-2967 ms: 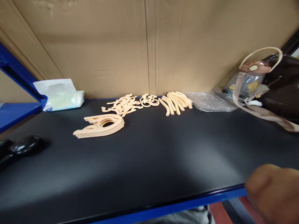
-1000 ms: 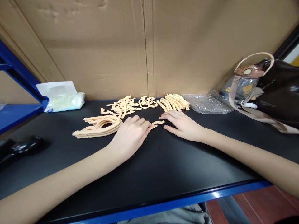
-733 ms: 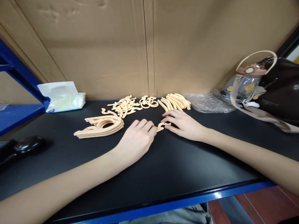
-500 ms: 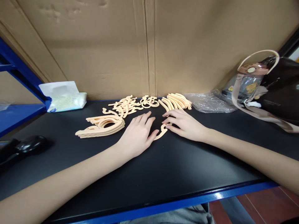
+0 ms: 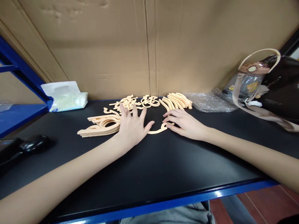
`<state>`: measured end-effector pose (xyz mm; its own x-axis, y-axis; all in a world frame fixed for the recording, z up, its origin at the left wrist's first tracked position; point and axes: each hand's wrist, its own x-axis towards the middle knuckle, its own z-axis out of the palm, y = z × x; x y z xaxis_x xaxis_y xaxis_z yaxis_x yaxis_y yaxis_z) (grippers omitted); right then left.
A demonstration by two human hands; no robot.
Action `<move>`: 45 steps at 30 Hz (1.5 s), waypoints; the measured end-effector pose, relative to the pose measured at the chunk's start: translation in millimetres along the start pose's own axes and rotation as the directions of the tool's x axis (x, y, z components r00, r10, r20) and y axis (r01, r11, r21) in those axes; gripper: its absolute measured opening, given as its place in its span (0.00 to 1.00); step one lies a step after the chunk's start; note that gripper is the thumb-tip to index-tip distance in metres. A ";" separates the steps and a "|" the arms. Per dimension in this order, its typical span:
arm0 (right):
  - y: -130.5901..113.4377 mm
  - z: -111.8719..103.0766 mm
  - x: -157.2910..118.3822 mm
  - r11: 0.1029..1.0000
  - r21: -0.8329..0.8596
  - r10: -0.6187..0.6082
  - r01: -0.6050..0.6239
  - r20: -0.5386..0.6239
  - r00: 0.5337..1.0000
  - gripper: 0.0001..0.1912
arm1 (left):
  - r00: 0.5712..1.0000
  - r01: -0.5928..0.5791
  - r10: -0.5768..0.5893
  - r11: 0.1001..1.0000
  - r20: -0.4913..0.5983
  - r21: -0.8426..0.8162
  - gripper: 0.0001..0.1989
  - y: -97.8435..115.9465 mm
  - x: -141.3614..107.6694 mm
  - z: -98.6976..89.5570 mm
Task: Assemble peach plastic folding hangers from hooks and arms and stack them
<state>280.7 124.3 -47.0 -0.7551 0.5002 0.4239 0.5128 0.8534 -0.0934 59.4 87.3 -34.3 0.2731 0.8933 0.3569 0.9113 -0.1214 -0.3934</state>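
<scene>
A beige plastic hanger piece (image 5: 157,131), curved with a hook-shaped end, lies on the black tabletop between my hands. My right hand (image 5: 184,123) has its fingers bent over the hooked end, thumb against it. My left hand (image 5: 132,127) is open, palm down with fingers spread; its thumb is above the piece's other end, and I cannot tell whether they touch. The left hand partly covers a stack of beige hanger parts (image 5: 98,132). Behind it lies a loose heap of small hooks (image 5: 127,101). Beige rings (image 5: 149,101) and a pile of curved arms (image 5: 177,101) sit further right.
A cardboard wall (image 5: 105,56) closes off the back. A tissue pack (image 5: 67,101) and a black object (image 5: 34,144) are on the left. Clear plastic film (image 5: 211,101), a strapped drink bottle (image 5: 251,81) and a dark bag (image 5: 283,90) are on the right.
My left hand has shifted left and spread its fingers, nearer the stack. The curved piece's free end has swung leftward. My right hand stays nearly in place.
</scene>
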 end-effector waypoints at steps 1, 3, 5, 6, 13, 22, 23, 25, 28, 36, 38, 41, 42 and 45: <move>0.1 0.0 0.0 1.000 0.002 0.001 -0.001 0.000 1.000 0.13 | 1.000 0.003 -0.003 1.000 0.005 0.012 0.35 -0.2 0.3 0.4; 0.3 0.0 0.0 1.000 0.002 0.003 -0.003 0.003 1.000 0.13 | 0.999 0.004 -0.005 1.000 0.033 0.024 0.37 -1.1 0.9 1.4; 0.6 0.3 0.2 1.000 0.003 0.004 -0.004 0.007 1.000 0.13 | 0.998 -0.006 0.005 1.000 0.058 0.012 0.37 -2.1 1.0 2.3; 0.7 0.4 0.3 1.000 0.004 0.003 -0.003 0.009 1.000 0.13 | 0.998 -0.015 0.015 1.000 0.060 0.002 0.36 -2.5 0.9 2.6; 0.8 0.6 0.5 1.000 0.004 -0.004 0.004 0.006 1.000 0.13 | 0.981 -0.193 0.193 0.980 -0.008 -0.046 0.25 -3.0 2.8 3.5; 0.2 0.4 1.2 1.000 -0.001 -0.004 0.004 0.008 1.000 0.13 | 0.955 -0.297 0.296 0.954 -0.039 -0.044 0.14 0.8 3.0 -1.5; 0.3 0.3 1.2 1.000 -0.002 -0.004 0.004 0.008 1.000 0.13 | 0.951 -0.308 0.306 0.951 -0.043 -0.039 0.12 1.8 1.7 -3.2; 0.6 0.3 1.0 1.000 -0.003 -0.004 0.004 0.010 1.000 0.13 | 0.940 -0.339 0.337 0.940 -0.047 -0.028 0.10 3.6 -0.9 -6.4; 1.2 0.5 0.6 1.000 0.000 -0.004 0.004 0.011 1.000 0.13 | 0.916 -0.400 0.398 0.916 -0.052 -0.016 0.13 4.9 -3.8 -9.6; 2.3 1.5 0.3 1.000 0.008 -0.013 0.013 -0.001 1.000 0.13 | 0.808 -0.565 0.520 0.818 -0.277 -0.112 0.11 3.0 -9.3 -6.6; 2.2 1.4 0.7 1.000 0.013 -0.014 0.014 0.003 1.000 0.12 | 0.776 -0.602 0.527 0.782 -0.346 -0.160 0.12 3.7 -10.9 -6.1; 1.5 -0.3 1.3 1.000 0.028 -0.006 0.006 -0.002 1.000 0.12 | 0.812 -0.550 0.468 0.813 -0.348 -0.191 0.13 6.5 -13.5 -6.4; 1.1 -1.5 1.6 0.999 0.037 -0.002 0.002 -0.010 1.000 0.13 | 0.846 -0.496 0.419 0.846 -0.329 -0.198 0.14 7.6 -14.4 -6.8; -1.9 -5.4 3.0 0.998 0.057 0.007 -0.005 -0.035 0.999 0.13 | 0.948 -0.278 0.237 0.941 -0.212 -0.194 0.16 9.2 -17.2 -8.8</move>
<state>279.7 123.4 -40.6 -0.7366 0.5006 0.4547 0.4922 0.8579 -0.1471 65.8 67.0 -36.5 0.5398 0.7267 0.4249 0.8412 -0.4467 -0.3047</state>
